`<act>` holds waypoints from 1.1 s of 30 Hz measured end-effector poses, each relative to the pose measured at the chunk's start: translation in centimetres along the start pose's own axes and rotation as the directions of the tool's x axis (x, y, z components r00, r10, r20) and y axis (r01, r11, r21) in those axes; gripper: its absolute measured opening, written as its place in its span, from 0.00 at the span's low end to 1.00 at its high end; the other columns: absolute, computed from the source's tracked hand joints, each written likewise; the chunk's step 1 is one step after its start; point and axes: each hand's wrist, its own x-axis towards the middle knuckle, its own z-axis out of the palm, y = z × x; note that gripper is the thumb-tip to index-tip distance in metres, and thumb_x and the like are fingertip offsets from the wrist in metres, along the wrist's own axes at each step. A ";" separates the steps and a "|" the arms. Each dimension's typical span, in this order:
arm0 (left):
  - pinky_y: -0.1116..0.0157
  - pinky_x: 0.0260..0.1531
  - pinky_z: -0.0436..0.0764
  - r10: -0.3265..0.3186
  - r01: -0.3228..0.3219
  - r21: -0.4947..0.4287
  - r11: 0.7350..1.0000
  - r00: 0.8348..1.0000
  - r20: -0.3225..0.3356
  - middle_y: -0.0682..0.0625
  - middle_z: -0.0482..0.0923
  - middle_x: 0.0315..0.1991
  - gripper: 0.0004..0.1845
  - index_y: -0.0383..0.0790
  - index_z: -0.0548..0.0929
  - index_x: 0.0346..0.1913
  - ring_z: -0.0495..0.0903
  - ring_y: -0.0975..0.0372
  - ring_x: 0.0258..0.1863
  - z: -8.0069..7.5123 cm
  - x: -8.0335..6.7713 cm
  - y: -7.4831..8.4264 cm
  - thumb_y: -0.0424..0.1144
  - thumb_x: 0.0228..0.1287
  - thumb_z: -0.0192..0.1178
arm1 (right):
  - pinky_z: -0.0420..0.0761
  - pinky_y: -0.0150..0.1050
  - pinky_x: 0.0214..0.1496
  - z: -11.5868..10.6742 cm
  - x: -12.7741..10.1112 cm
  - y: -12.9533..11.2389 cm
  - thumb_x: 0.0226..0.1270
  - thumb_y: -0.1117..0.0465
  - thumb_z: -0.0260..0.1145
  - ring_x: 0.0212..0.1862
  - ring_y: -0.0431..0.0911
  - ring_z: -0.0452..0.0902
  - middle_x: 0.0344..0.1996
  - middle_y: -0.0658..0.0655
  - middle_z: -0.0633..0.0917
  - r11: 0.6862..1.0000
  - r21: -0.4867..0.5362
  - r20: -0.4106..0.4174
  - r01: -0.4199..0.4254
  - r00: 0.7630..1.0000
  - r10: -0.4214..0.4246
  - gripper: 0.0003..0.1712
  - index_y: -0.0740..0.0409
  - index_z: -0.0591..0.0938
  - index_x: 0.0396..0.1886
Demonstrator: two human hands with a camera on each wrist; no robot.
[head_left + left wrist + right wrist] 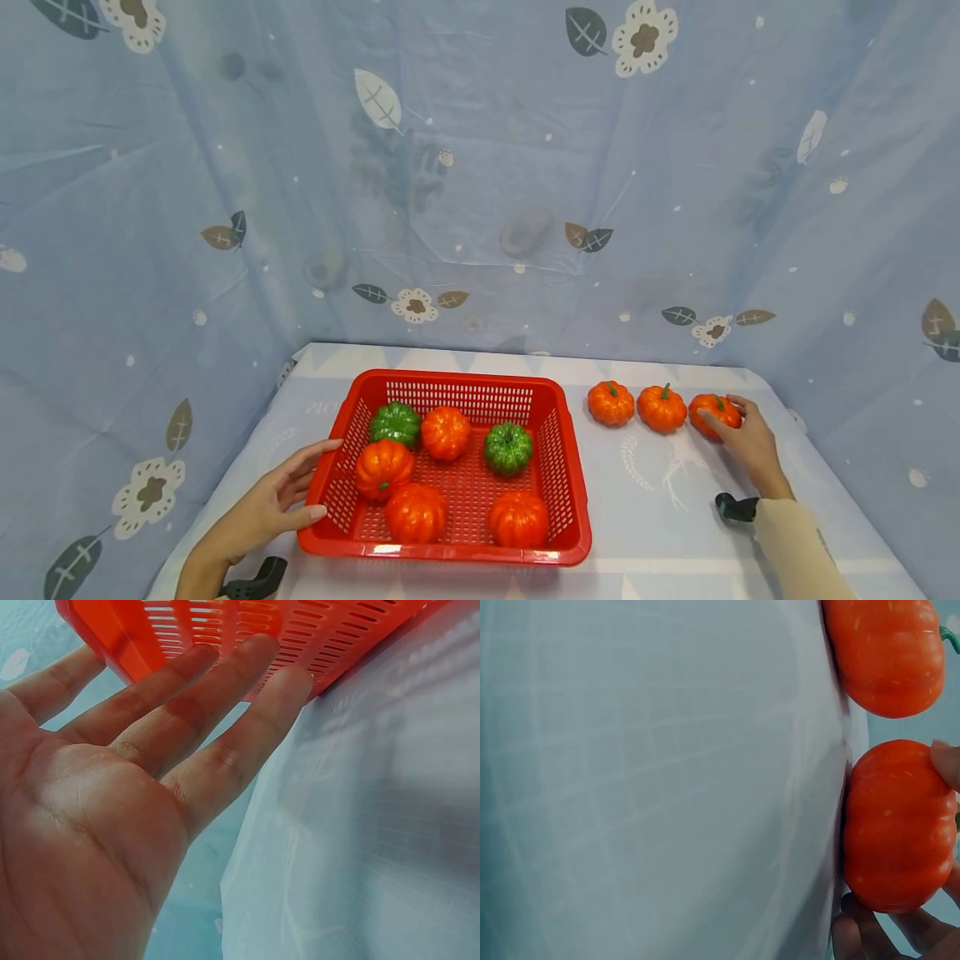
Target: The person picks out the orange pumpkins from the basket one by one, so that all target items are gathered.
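Observation:
At the right end of a row of three small orange pumpkins, my right hand holds the last pumpkin between thumb and fingers. In the right wrist view this pumpkin sits low on the tabletop, with fingertips round its side. My left hand rests on the left side of a red plastic basket. The left wrist view shows its long, nearly straight fingers against the slotted wall. Inside the basket lie two green pumpkins and several orange pumpkins.
Two more orange pumpkins, a middle one and a left one, stand between the basket and my right hand. A pale printed cloth covers the table. Blue patterned curtain encloses the back and sides.

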 end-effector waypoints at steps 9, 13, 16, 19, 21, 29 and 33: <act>0.63 0.52 0.78 0.008 -0.008 0.002 1.000 1.000 -0.001 0.47 0.55 0.71 0.37 0.60 0.60 0.71 0.63 0.46 0.65 0.0 0.0 0.0 0.33 0.62 0.62 | 0.60 0.67 0.62 0.1 0.2 0.0 0.56 0.26 0.56 0.65 0.71 0.51 0.68 0.77 0.52 0.999 -0.017 -0.017 -0.027 0.999 0.027 0.62 0.64 0.46 0.74; 0.64 0.53 0.77 0.014 -0.014 0.002 1.000 1.000 0.009 0.47 0.54 0.71 0.38 0.59 0.59 0.71 0.64 0.47 0.65 0.1 0.0 0.1 0.33 0.62 0.62 | 0.60 0.70 0.58 -0.2 -0.5 -0.2 0.58 0.27 0.54 0.62 0.73 0.48 0.67 0.77 0.54 0.999 -0.054 -0.047 -0.007 0.999 0.005 0.59 0.63 0.49 0.74; 0.64 0.53 0.77 0.016 -0.016 0.004 1.000 1.000 0.012 0.47 0.54 0.71 0.38 0.59 0.59 0.71 0.65 0.50 0.65 0.1 -0.1 0.3 0.33 0.62 0.62 | 0.60 0.70 0.53 -0.5 -1.1 -0.7 0.62 0.30 0.54 0.59 0.73 0.49 0.64 0.79 0.56 0.995 -0.092 -0.085 0.049 0.995 -0.057 0.54 0.64 0.53 0.73; 0.63 0.53 0.77 0.015 -0.015 0.005 1.000 1.000 0.014 0.47 0.55 0.71 0.38 0.58 0.59 0.71 0.68 0.55 0.63 0.1 -0.1 0.4 0.33 0.62 0.62 | 0.56 0.70 0.54 -0.9 -1.5 -1.5 0.65 0.35 0.56 0.59 0.73 0.51 0.62 0.79 0.60 0.983 -0.125 -0.132 0.136 0.980 -0.153 0.49 0.66 0.58 0.71; 0.63 0.52 0.77 0.016 -0.016 0.005 1.000 1.000 0.013 0.47 0.55 0.71 0.38 0.58 0.59 0.71 0.69 0.55 0.63 0.1 -0.1 0.5 0.33 0.62 0.62 | 0.54 0.70 0.55 -1.1 -1.7 -2.4 0.66 0.38 0.57 0.60 0.72 0.52 0.62 0.78 0.61 0.971 -0.147 -0.159 0.187 0.965 -0.210 0.45 0.65 0.60 0.70; 0.63 0.52 0.77 0.011 -0.011 -0.004 1.000 1.000 0.006 0.47 0.55 0.71 0.38 0.59 0.59 0.71 0.65 0.47 0.65 0.1 -0.2 0.3 0.33 0.62 0.62 | 0.68 0.69 0.52 -1.5 -3.1 -6.5 0.65 0.38 0.58 0.59 0.70 0.61 0.65 0.73 0.62 0.948 -0.115 -0.127 0.298 0.942 -0.312 0.42 0.61 0.63 0.69; 0.63 0.52 0.78 0.009 -0.009 -0.008 1.000 1.000 0.012 0.47 0.55 0.71 0.37 0.59 0.59 0.71 0.68 0.54 0.63 0.1 -0.1 0.2 0.32 0.63 0.61 | 0.70 0.67 0.53 -1.2 -3.9 -8.6 0.66 0.38 0.58 0.58 0.69 0.64 0.64 0.71 0.64 0.926 -0.094 -0.084 0.366 0.924 -0.373 0.41 0.60 0.64 0.69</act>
